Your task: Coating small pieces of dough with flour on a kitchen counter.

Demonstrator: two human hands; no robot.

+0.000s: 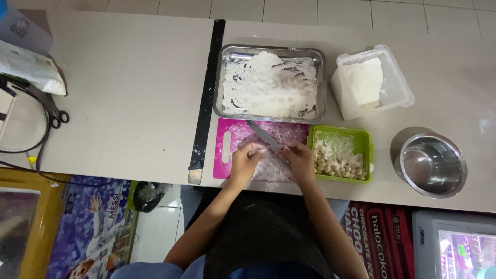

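A pink cutting board, dusted with white flour, lies at the table's near edge. My left hand rests on the board with fingers curled on a small floured piece of dough. My right hand grips the handle of a knife whose blade points up and left across the board. Just right of the board sits a green tray holding several small pale dough balls. Behind the board stands a metal pan filled with white flour.
A clear plastic tub of flour stands at the back right, and a steel bowl sits at the right near the edge. A black strip runs along the table seam. Scissors, cables and a bag lie far left.
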